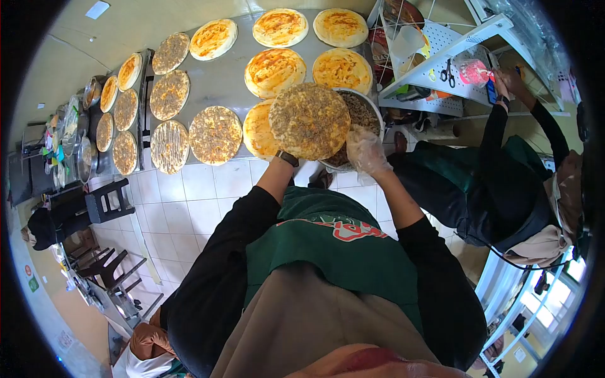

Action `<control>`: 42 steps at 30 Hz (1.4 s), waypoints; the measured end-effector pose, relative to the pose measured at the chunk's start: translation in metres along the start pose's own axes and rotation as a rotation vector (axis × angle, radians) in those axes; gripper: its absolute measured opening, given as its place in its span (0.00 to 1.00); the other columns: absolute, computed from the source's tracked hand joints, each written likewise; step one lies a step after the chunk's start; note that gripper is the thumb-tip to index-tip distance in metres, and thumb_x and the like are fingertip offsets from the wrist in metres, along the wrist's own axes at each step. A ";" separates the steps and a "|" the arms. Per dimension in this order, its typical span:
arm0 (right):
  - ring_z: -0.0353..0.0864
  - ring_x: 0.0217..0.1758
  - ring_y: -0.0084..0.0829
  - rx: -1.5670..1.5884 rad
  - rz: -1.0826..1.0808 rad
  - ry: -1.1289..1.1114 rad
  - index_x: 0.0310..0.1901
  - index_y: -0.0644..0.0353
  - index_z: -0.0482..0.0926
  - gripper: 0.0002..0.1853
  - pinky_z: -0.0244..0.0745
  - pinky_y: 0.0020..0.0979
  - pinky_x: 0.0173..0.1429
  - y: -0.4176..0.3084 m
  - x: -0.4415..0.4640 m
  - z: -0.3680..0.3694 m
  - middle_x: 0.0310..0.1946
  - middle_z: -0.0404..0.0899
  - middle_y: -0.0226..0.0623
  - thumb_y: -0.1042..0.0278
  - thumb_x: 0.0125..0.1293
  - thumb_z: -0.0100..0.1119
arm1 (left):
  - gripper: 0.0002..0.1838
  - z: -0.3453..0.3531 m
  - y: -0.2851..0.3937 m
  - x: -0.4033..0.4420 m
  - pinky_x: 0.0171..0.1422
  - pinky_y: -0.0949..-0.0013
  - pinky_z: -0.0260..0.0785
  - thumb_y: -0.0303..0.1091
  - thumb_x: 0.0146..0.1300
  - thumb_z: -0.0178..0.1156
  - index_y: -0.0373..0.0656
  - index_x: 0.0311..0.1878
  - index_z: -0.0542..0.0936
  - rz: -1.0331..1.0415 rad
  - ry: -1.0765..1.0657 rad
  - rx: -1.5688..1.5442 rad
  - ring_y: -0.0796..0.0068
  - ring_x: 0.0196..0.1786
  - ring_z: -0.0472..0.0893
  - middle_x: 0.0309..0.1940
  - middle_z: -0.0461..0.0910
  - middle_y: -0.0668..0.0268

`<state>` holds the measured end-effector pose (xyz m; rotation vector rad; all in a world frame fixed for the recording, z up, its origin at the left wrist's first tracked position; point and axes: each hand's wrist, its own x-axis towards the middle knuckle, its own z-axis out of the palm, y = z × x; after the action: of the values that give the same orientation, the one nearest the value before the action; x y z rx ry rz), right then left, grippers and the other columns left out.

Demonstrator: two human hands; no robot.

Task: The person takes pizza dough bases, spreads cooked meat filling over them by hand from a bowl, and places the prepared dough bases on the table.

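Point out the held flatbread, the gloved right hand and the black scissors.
Held flatbread [309,121]: head view, middle of topped face.
Gloved right hand [367,151]: head view, middle of the hand.
Black scissors [448,70]: head view, near the pivot.

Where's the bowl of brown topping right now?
In the head view, the bowl sits above and right of centre, beside the gloved right hand and partly hidden by the topped flatbread in front of it.
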<state>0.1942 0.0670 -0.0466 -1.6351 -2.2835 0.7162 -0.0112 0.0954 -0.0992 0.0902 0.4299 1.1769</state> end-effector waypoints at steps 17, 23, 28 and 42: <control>0.79 0.39 0.49 -0.084 -0.108 0.214 0.38 0.58 0.79 0.12 0.74 0.46 0.43 -0.016 0.003 0.005 0.37 0.78 0.47 0.63 0.53 0.58 | 0.28 -0.009 0.017 0.006 0.71 0.48 0.59 0.51 0.72 0.40 0.47 0.69 0.63 0.376 0.146 -0.201 0.57 0.68 0.66 0.67 0.66 0.57; 0.78 0.52 0.47 -0.205 0.011 -0.050 0.51 0.50 0.79 0.16 0.74 0.42 0.54 -0.023 0.026 0.013 0.53 0.76 0.45 0.61 0.62 0.56 | 0.28 -0.050 0.133 -0.014 0.71 0.47 0.58 0.52 0.71 0.40 0.47 0.69 0.63 0.502 0.167 -0.288 0.56 0.68 0.66 0.67 0.66 0.57; 0.77 0.55 0.47 -0.140 0.022 -0.014 0.52 0.53 0.79 0.17 0.74 0.41 0.57 -0.045 0.046 0.026 0.57 0.73 0.44 0.61 0.61 0.58 | 0.29 -0.094 0.219 0.001 0.71 0.46 0.58 0.52 0.71 0.40 0.47 0.69 0.63 0.530 0.178 -0.374 0.56 0.68 0.66 0.67 0.65 0.57; 0.75 0.58 0.48 -0.180 0.268 0.060 0.49 0.58 0.81 0.15 0.73 0.40 0.59 -0.067 0.063 0.044 0.58 0.71 0.47 0.65 0.61 0.60 | 0.37 -0.139 0.280 0.045 0.75 0.39 0.46 0.64 0.67 0.29 0.50 0.71 0.61 0.464 0.239 -0.446 0.50 0.72 0.58 0.71 0.59 0.56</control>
<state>0.0974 0.0985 -0.0552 -2.0432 -2.1641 0.5182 -0.2932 0.2240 -0.1576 -0.3582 0.3538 1.7260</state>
